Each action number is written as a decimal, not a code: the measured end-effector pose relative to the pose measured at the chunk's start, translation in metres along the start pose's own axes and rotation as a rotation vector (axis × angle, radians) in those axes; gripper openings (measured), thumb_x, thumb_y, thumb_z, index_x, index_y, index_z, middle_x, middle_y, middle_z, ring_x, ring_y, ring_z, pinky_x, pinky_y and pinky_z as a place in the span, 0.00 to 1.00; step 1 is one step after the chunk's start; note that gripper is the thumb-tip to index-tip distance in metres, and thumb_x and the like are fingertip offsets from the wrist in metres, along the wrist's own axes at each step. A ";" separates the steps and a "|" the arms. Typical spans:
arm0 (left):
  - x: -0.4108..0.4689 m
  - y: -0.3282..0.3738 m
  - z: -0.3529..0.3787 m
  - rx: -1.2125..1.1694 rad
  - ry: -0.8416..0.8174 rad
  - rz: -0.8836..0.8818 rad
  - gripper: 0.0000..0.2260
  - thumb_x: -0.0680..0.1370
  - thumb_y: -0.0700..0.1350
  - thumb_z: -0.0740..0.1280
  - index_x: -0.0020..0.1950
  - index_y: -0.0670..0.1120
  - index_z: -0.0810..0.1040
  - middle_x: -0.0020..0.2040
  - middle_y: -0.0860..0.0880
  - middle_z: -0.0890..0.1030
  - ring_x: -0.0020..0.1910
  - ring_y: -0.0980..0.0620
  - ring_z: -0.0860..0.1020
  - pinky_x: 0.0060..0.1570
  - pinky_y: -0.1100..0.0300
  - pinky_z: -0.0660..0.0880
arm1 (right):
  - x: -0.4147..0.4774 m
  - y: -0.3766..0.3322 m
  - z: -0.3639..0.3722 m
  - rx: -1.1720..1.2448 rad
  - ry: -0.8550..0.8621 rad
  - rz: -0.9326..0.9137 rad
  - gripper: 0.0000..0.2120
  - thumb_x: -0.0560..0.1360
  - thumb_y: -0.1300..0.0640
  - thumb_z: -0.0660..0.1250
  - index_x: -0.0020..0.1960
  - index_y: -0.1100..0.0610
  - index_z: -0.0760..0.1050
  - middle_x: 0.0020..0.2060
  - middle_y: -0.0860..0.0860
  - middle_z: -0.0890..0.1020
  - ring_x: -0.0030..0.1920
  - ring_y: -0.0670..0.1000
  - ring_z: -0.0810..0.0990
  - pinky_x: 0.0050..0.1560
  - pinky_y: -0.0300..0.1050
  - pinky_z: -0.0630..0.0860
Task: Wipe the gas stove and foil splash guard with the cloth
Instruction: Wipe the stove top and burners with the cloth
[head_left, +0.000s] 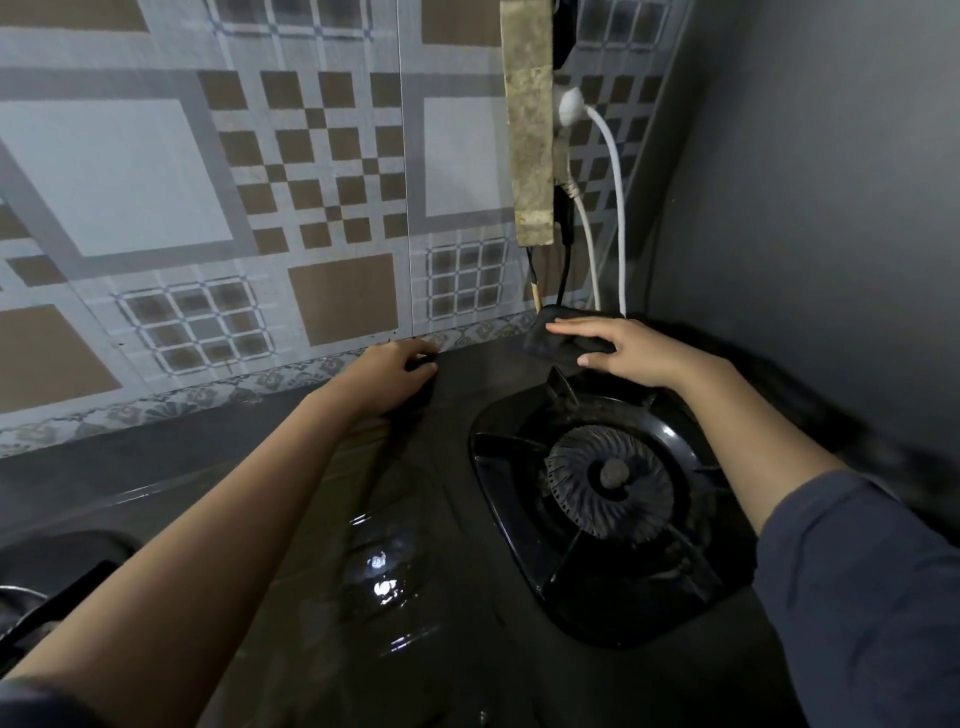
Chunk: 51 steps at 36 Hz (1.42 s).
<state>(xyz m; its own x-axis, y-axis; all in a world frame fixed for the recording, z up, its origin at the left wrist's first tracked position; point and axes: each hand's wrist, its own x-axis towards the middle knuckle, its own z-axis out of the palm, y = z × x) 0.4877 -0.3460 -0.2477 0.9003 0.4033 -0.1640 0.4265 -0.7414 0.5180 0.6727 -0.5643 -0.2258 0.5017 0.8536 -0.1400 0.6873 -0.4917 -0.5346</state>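
The black gas stove (441, 519) fills the lower middle, its glossy top wet and reflecting light. Its right burner (610, 480) sits under a black pan support. Behind the stove a glossy sheet with a tile pattern (311, 208) covers the wall. My right hand (618, 348) presses a dark cloth (548, 340) flat onto the stove's back right corner, fingers stretched over it. At the stove's back edge, near the wall, my left hand (395, 374) has its fingers curled over the dark rim.
A worn strip (530, 130) hangs on the wall above the cloth, with a white plug (569, 106) and white and black cables (618, 208) running down behind the stove. A plain grey wall (805, 208) closes the right side. Another pan support (31, 603) shows at lower left.
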 end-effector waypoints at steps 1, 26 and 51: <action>-0.001 -0.001 -0.001 0.004 0.002 0.000 0.18 0.81 0.49 0.58 0.70 0.50 0.67 0.67 0.44 0.72 0.63 0.45 0.73 0.58 0.56 0.69 | -0.001 0.000 -0.001 0.014 0.001 0.013 0.26 0.77 0.62 0.63 0.70 0.43 0.63 0.72 0.45 0.63 0.72 0.45 0.60 0.69 0.37 0.55; -0.030 -0.032 -0.018 0.025 0.019 -0.079 0.19 0.80 0.50 0.59 0.71 0.52 0.67 0.66 0.44 0.73 0.62 0.44 0.73 0.59 0.54 0.69 | 0.016 -0.033 0.008 -0.116 -0.095 0.052 0.24 0.76 0.58 0.64 0.69 0.44 0.65 0.74 0.46 0.61 0.74 0.50 0.58 0.74 0.47 0.54; -0.108 -0.117 -0.063 0.068 0.053 -0.224 0.20 0.79 0.54 0.60 0.71 0.53 0.67 0.67 0.44 0.73 0.63 0.43 0.72 0.63 0.52 0.68 | 0.032 -0.134 0.065 -0.097 -0.250 -0.108 0.25 0.75 0.60 0.67 0.69 0.46 0.67 0.74 0.47 0.61 0.74 0.49 0.58 0.72 0.45 0.54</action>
<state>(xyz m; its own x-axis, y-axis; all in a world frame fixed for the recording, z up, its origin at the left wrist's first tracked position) 0.3349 -0.2693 -0.2376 0.7776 0.5878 -0.2232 0.6213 -0.6641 0.4158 0.5627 -0.4601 -0.2127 0.2861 0.9121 -0.2937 0.7828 -0.3993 -0.4774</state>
